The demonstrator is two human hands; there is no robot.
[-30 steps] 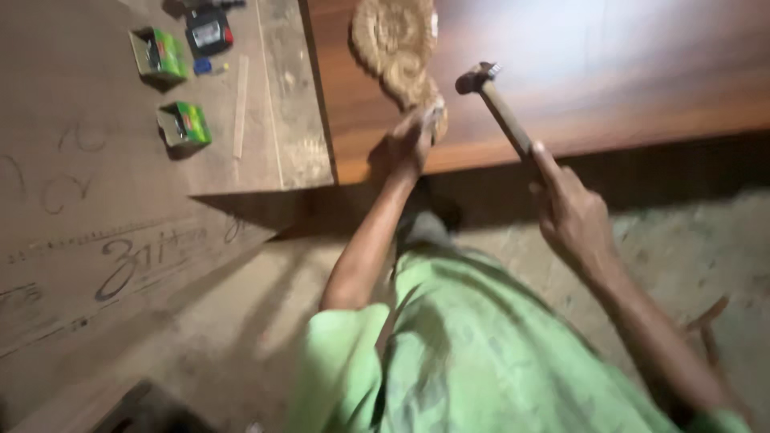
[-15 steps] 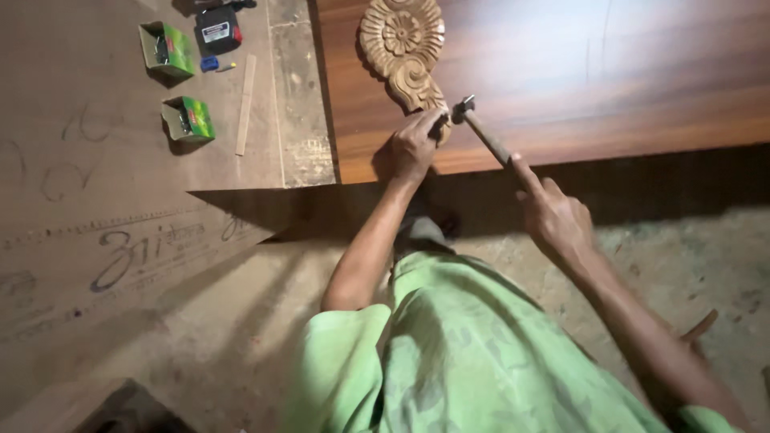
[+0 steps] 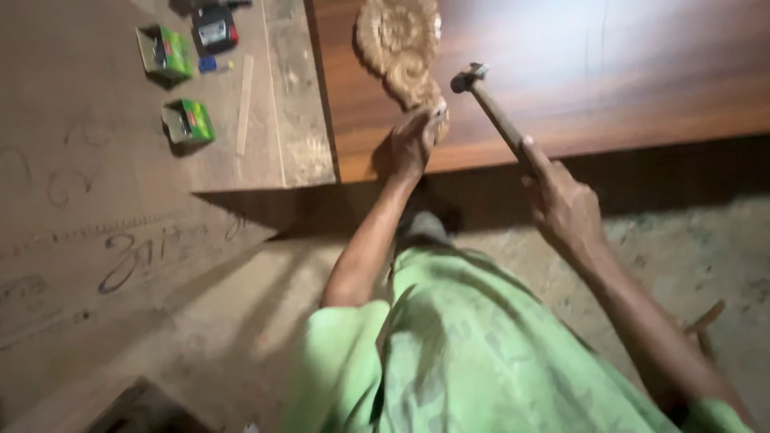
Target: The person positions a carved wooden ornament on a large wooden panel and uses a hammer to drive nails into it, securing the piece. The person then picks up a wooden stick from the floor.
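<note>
Polished brown board (image 3: 642, 72), 1 o'clock, glossy under light. Scribbled plywood sheet (image 3: 80, 240), 9 o'clock. Dusty concrete floor (image 3: 682, 248), 4 o'clock.

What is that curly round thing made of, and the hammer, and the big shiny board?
The pale, swirl-carved round ornament looks like bare, unvarnished wood. The hammer seems to have a dark metal head on a brown wooden handle. The reddish-brown board looks like polished or laminated wood: light glares off it.

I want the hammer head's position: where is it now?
In the head view, the hammer head is raised over the brown board, just right of the carved ornament, held by the right hand.
</note>
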